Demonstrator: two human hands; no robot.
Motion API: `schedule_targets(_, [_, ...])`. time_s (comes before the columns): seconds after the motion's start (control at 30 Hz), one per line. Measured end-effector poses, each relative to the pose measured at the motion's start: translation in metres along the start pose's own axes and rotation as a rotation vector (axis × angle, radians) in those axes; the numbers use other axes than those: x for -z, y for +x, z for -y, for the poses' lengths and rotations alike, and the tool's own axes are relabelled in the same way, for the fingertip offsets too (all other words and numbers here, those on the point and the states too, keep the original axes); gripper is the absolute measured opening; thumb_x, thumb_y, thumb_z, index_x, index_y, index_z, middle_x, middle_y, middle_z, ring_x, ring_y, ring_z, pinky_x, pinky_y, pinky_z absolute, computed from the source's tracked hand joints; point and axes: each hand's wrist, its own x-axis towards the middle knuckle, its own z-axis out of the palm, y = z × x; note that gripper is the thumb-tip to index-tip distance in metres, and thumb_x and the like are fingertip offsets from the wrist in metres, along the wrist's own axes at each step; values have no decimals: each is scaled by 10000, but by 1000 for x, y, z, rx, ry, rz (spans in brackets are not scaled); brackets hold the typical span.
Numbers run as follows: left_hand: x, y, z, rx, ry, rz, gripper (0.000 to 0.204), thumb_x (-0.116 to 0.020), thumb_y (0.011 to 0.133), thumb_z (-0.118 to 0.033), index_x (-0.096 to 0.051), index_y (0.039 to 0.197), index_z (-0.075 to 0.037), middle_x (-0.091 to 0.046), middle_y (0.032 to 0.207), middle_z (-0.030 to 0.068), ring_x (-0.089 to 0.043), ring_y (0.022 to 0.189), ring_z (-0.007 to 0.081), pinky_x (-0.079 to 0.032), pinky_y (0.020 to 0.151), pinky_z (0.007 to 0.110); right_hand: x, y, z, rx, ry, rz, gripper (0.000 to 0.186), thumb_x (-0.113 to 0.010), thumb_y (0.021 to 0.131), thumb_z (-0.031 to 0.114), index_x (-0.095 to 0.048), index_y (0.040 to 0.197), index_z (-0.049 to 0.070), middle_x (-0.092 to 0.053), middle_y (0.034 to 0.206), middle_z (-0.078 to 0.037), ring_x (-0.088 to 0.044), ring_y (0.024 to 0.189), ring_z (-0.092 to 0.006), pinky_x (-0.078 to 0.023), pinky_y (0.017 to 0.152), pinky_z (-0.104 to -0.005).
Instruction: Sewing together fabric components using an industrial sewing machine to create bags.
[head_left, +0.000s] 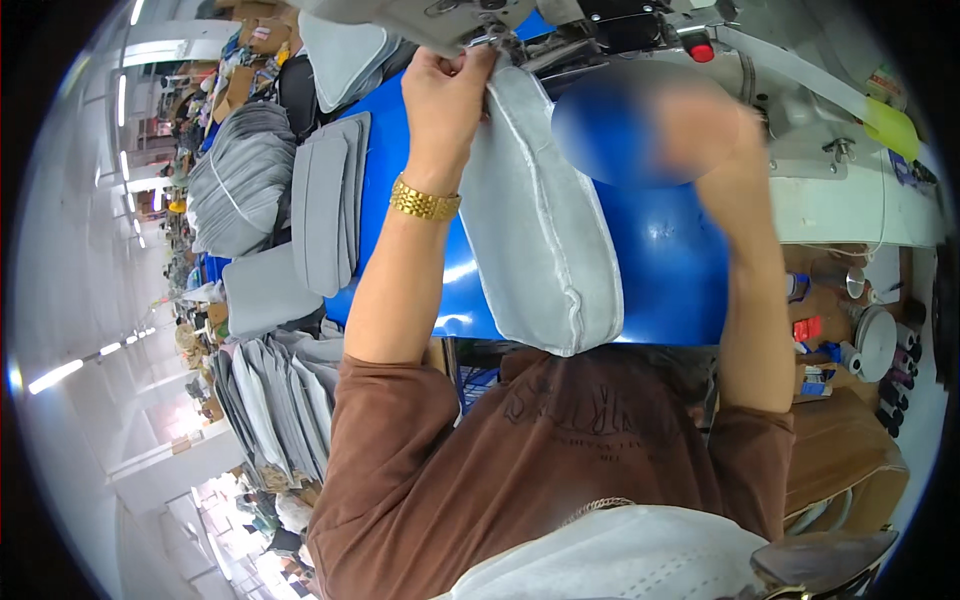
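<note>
One blue surface [665,275] fills the middle, glossy, its near edge just short of the wearer's brown shirt [560,430]. Sewing machine [420,20] sits over the far edge, only partly in frame. Main item: long grey fabric piece [520,215], lying lengthwise on the surface, far end up by the machine's needle area, rounded near end reaching the near edge and just over it, close to the shirt. Raised seam runs down its length, slightly wavy toward the near end. Off the near left corner: row of grey sheets [280,400], stood on edge. Out past the left edge: big bundle of grey pieces [235,185], tied with a pale cord. Short stack of grey panels [325,215] right along the left edge, rounded corners, roughly squared up. Left hand [445,100] is at the far edge, thumb and fingers drawn together, pinching the fabric piece at its far left corner, right below the machine head; exact fingertip contact is partly hidden. Right hand [710,130] is over the far right part of the surface, blurred out; can't tell how open it is or if it has hold of anything. Gold-coloured band [425,200] on the left wrist. Smallest: red knob [703,52] on the machine, beyond the far edge.
</note>
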Motion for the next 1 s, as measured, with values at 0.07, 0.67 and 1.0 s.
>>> schedule_targets(0.07, [1, -17, -5, -38, 138, -9, 284, -734, 860, -145, -590, 1029, 32, -623, 829, 39, -566, 675, 101, -464, 577, 246, -26, -27, -8, -81, 50, 164, 391, -645, 956, 353, -612, 711, 50, -550, 602, 5, -511, 566, -72, -396, 521, -248])
schedule_targets(0.67, [-7, -91, 3, -288, -17, -12, 348, -632, 882, -10, -579, 1219, 57, -581, 1321, 202, -579, 1204, 244, -452, 1035, 354, -83, -2, -34, -33, 412, 162, 307, -562, 1002, 269, -578, 773, 65, -520, 674, 61, -440, 617, -19, -364, 545, -221])
schedule_targets(1.0, [-8, -29, 27, -330, -68, -91, 317, -670, 874, -100, -615, 1137, 69, -623, 1240, 211, -597, 1172, 257, -445, 1047, 362, 2, -10, 18, 96, 8, 62, 244, -614, 974, 284, -696, 944, 56, -619, 702, 4, -622, 654, -86, -481, 590, -219])
